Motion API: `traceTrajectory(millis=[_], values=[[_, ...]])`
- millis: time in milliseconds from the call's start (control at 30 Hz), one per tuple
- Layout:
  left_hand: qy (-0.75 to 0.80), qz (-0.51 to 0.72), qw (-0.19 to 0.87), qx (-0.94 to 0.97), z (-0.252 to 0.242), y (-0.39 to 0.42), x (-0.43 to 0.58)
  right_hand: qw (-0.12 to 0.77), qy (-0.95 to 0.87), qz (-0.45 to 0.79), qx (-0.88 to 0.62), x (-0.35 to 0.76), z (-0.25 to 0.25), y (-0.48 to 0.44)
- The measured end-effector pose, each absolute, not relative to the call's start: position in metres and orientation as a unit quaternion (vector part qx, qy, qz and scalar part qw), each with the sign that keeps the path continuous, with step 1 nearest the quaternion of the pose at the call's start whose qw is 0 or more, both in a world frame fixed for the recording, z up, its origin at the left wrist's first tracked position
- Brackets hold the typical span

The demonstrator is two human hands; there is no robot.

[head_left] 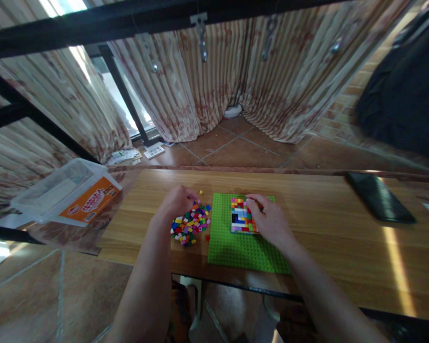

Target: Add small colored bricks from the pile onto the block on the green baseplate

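Note:
A heap of small multicoloured toy bricks (pixel 191 224) lies on the wooden table. My left hand (pixel 178 200) is at the heap's upper left edge, fingers curled and closed; whatever they hold is hidden. On a green studded baseplate (pixel 221 250) sits a rectangular block of coloured bricks (pixel 240 220), with rows of red, orange, white, blue and black. Over its right side reaches my right hand (pixel 270 219). Its thumb and fingertips are closed together at the block's upper part, and anything between them is too small to make out. The hand covers the block's right edge.
One yellow brick (pixel 200 192) and a red brick (pixel 208 237) lie apart from the heap. A clear plastic box (pixel 71 190) with an orange label stands left of the table (pixel 321 228). A dark tablet-like slab (pixel 379 197) rests at the right. Striped curtains (pixel 207 85) hang beyond.

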State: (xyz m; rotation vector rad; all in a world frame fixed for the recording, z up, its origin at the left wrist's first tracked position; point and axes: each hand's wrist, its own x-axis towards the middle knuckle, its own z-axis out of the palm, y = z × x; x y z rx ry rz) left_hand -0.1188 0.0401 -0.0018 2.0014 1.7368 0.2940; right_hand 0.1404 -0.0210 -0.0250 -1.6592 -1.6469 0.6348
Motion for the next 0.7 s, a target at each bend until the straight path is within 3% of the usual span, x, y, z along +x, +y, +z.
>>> traceTrajectory(millis=[200, 567, 700], values=[[0.664, 0.145, 0.162, 0.715, -0.008, 0.052, -0.110, 0.351, -0.635, 0.250, -0.641, 0.140, -0.025, -0.020], [0.661, 0.092, 0.127, 0.734, -0.009, 0.051, -0.087, 0.345, -0.639, 0.242, -0.644, 0.141, -0.023, -0.021], [0.629, 0.177, 0.166, 0.739, -0.010, 0.050, -0.082, 0.343, -0.638, 0.244, -0.645, 0.140, -0.023, -0.021]])
